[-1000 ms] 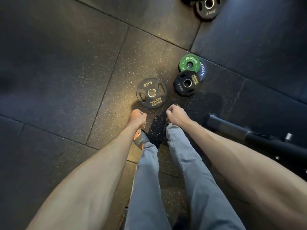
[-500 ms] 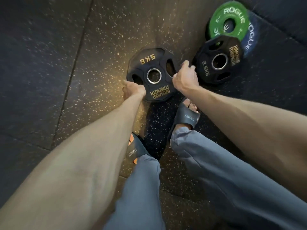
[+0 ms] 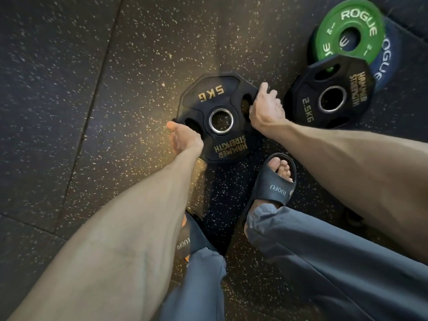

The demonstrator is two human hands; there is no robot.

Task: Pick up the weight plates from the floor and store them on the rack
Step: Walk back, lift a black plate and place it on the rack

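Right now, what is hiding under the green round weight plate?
A blue round weight plate lies under the green round weight plate; only its right rim shows. Whether anything else is beneath them cannot be seen.

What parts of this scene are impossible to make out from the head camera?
Head view only.
Storage rack: outside the frame.
Blue round plate: mostly covered by the green round Rogue plate and the black octagonal 2.5 kg plate, weight marking hidden.
Fingers of the left hand: tucked under the black octagonal 5 kg plate.
Left dark slide sandal: mostly behind the left forearm.
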